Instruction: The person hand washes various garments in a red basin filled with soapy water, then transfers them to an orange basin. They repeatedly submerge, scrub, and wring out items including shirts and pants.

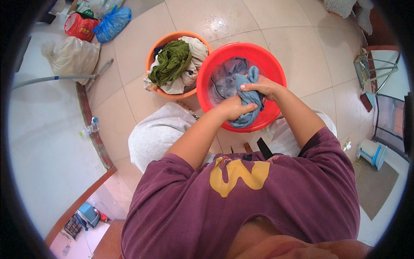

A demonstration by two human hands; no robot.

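Bunched between both hands is a wet blue-grey cloth (249,97), above the near right part of a red plastic basin (275,61). My left hand (235,108) grips its lower part, thumb pointing right. Higher up, my right hand (265,88) clasps the same cloth with the thumb across it. Cloudy, foamy water stands in the basin, with a dark garment (234,66) partly under it. At the basin's left, an orange basin (152,53) holds a heap with a twisted olive-green cloth (171,61) on white fabric (198,48).
Beyond the basins, the tiled floor has a wet patch (216,26). At far left are a blue plastic bag (113,24), a red bag (81,27), a pale sack (74,58) and a grey hose (55,80). A plastic bottle (89,129) lies by the left wall.
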